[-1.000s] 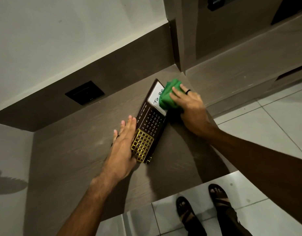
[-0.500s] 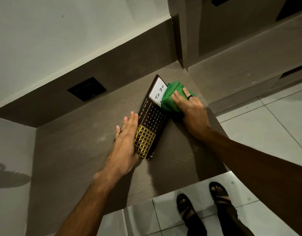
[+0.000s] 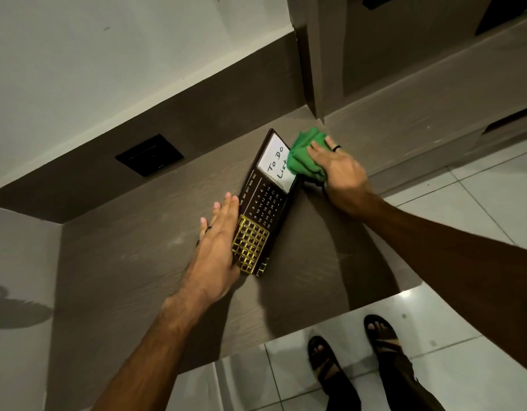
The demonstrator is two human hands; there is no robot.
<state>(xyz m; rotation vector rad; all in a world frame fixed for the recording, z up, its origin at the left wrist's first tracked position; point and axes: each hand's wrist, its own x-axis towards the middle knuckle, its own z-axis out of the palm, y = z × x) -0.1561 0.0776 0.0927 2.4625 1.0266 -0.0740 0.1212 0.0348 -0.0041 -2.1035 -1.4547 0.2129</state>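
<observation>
We judge the wiping of the calendar board (image 3: 265,209) to be at an early or middle stage. The board lies flat and askew on the brown bench (image 3: 122,262), towards the back right corner. Our left hand (image 3: 217,247) rests along the board's near left edge beside the gold grid (image 3: 250,250), fingers straight and close together, pressing it steady. Our right hand (image 3: 342,170) has its fingers curled over the bunched green cloth (image 3: 303,155), which sits at the right rim of the white panel (image 3: 275,164) and just overlaps it. The handwritten "To Do List" reads whole and unsmudged, so the panel's face looks unwiped. The dated field shows no marks, though dust would be too fine to see. Left, we think: the panel, the grid and the edge under our left hand.
</observation>
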